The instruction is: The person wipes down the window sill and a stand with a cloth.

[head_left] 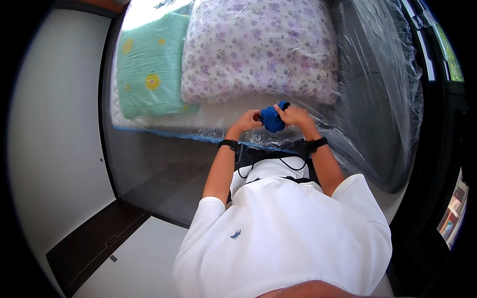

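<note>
Both hands are raised in front of me, over the near edge of a plastic-covered mattress (166,122). Between them is a crumpled blue bundle that looks like cloth (272,120), with dark parts at its ends; its exact kind cannot be made out. My right hand (296,117) grips the bundle's right side, its thumb lying on top. My left hand (246,122) is closed at the left end, its fingertips around a dark part there. Black straps with small devices and cables sit on both wrists.
Beyond my hands lie a folded white quilt with purple flowers (258,49) and a green quilt with yellow flowers (151,67), both under clear plastic. Loose plastic sheeting (377,74) hangs at the right. A pale panel (54,124) stands left; windows are at the far right.
</note>
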{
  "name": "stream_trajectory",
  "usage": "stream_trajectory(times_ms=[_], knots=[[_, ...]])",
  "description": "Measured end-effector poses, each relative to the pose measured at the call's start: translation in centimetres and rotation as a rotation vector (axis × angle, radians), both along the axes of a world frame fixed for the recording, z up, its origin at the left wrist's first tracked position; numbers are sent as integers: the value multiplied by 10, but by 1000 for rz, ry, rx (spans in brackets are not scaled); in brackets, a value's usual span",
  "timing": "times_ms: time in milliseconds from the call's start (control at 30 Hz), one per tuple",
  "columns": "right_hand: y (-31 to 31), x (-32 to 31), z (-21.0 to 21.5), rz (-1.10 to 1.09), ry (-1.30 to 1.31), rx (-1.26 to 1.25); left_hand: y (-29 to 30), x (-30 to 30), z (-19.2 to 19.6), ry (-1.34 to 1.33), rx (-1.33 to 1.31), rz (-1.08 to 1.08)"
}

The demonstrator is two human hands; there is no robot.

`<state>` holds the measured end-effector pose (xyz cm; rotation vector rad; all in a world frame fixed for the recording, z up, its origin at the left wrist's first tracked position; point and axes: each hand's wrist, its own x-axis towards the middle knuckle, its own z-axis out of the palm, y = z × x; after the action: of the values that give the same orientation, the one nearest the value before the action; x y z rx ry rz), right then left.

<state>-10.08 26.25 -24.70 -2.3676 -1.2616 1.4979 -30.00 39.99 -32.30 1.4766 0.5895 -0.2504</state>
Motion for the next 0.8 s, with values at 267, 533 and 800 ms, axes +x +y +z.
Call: stream_trajectory(times_ms=[267, 533, 800], knots=[[23, 48, -38, -454, 383, -7, 77, -10, -39, 126, 219, 304], [66, 31, -49, -1041, 443, 200, 163, -71, -6, 97, -426, 677], [194, -12, -120, -948, 15, 210, 231, -106, -2, 193, -316, 376]])
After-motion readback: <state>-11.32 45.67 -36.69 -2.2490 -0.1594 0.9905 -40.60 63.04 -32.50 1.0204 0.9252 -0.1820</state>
